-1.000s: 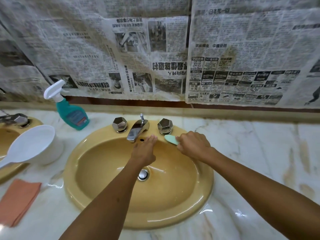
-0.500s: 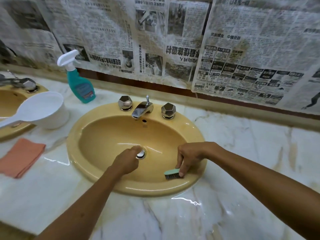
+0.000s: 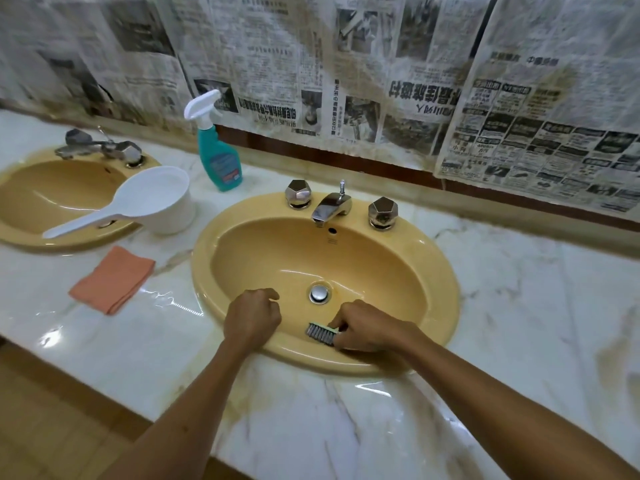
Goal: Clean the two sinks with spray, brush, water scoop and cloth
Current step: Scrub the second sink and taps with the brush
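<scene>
Your right hand (image 3: 369, 327) grips the mint-backed brush (image 3: 321, 332), grey bristles against the near inner wall of the yellow sink (image 3: 436, 271). Your left hand (image 3: 252, 317) is clenched on nothing, resting at the near rim. Bare marble bench (image 3: 519, 306) stretches toward the right edge.

Between the left sink (image 3: 20, 237) and the right sink (image 3: 440, 271), the scoop (image 3: 152, 202) sits behind the cloth (image 3: 112, 278); the spray bottle (image 3: 218, 157) stands behind them by the wall.
</scene>
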